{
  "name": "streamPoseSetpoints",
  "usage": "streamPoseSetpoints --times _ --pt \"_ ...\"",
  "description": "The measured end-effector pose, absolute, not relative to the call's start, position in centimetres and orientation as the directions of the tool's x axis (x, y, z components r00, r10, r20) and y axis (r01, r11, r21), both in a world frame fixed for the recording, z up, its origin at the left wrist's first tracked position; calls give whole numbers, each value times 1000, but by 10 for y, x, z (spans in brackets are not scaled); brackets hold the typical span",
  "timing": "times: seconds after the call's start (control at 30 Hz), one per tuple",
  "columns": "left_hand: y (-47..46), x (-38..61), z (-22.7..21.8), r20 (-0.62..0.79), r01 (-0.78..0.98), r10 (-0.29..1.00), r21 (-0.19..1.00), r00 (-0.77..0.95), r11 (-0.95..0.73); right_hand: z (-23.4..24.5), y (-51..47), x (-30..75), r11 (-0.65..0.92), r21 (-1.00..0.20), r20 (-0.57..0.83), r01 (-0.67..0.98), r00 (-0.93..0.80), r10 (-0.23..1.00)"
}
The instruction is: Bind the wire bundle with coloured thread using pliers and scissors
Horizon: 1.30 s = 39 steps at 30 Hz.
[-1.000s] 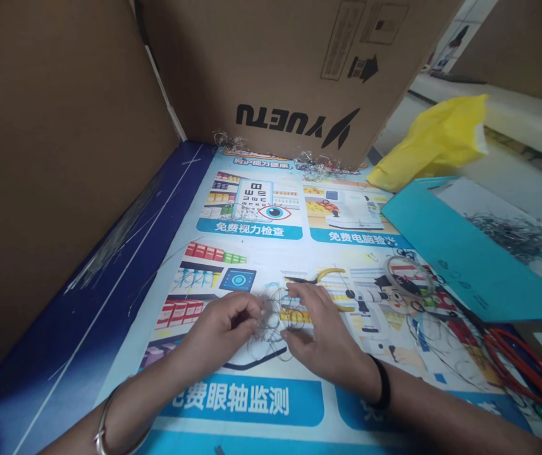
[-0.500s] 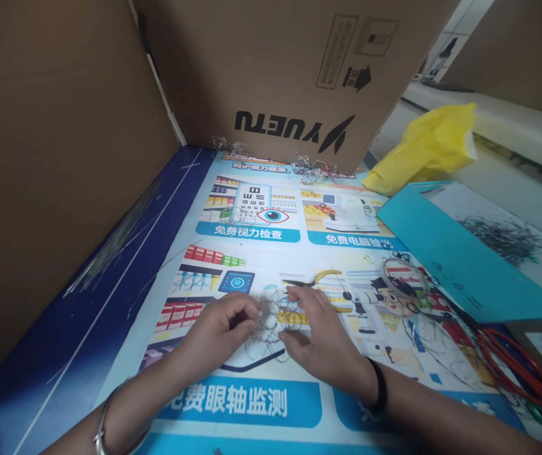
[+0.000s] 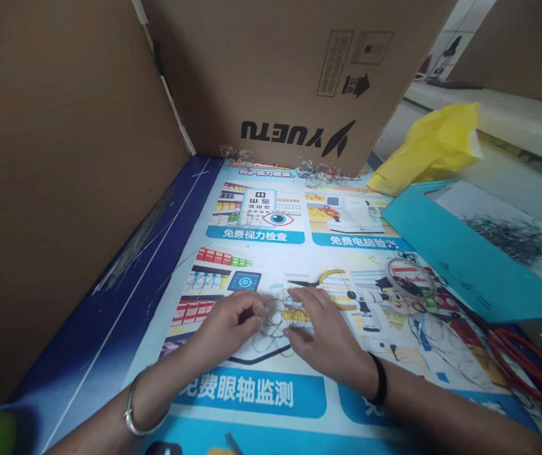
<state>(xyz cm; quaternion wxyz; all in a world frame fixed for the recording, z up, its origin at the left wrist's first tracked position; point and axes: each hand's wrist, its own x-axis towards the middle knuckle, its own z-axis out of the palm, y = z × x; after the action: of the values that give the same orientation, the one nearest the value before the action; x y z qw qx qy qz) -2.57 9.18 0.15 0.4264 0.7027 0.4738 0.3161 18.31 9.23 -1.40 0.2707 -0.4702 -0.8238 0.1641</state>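
Judging by its fine, open loops, the loose tangle of thin, silvery-grey wire (image 3: 271, 322) is expected to be v. light, and prob. springy rather than soft. It is seen btwn the two hands, over the white-and-blue printed poster sheet (image 3: 308, 398); whether it is lifted from the sheet cannot be told.

On its left side it is met by the bare left hand (image 3: 237, 321), w/ a silver-coloured metal bangle (image 3: 129, 414) at the wrist: thumb and fingers are curled and brought together at the tips, and the denser edge of the tangle appears to be pinched there, though the exact strands are hidden. On the other side, by the bare right hand (image 3: 320, 325), w/ a black band (image 3: 383, 381) at the wrist, the outer loops are framed: thumb and forefinger are parted in a C-shape, and whether any wire is touched can't be told.

A hold is best taken at the denser part, b/c more strands are gathered there. Single outer loops are prob. easily bent, and by a pull on one of them the knot could be tightened. Some slipping is to be expected, as little surface is offered by such thin wire; cut ends, if any, should be minded. Just beyond the right hand, the dark-nosed pliers w/ yellow handles (image 3: 328, 274) are partly hidden.
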Motion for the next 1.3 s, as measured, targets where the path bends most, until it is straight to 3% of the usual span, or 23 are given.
streamPoseSetpoints --times 0.4,1.3 --pt "91 -24 4 83 409 934 883 346 -230 -10 95 184 568 -565 369 598 -433 823" --pt "91 -26 7 81 413 910 872 407 -263 -9 94 184 571 -555 353 605 -450 820"
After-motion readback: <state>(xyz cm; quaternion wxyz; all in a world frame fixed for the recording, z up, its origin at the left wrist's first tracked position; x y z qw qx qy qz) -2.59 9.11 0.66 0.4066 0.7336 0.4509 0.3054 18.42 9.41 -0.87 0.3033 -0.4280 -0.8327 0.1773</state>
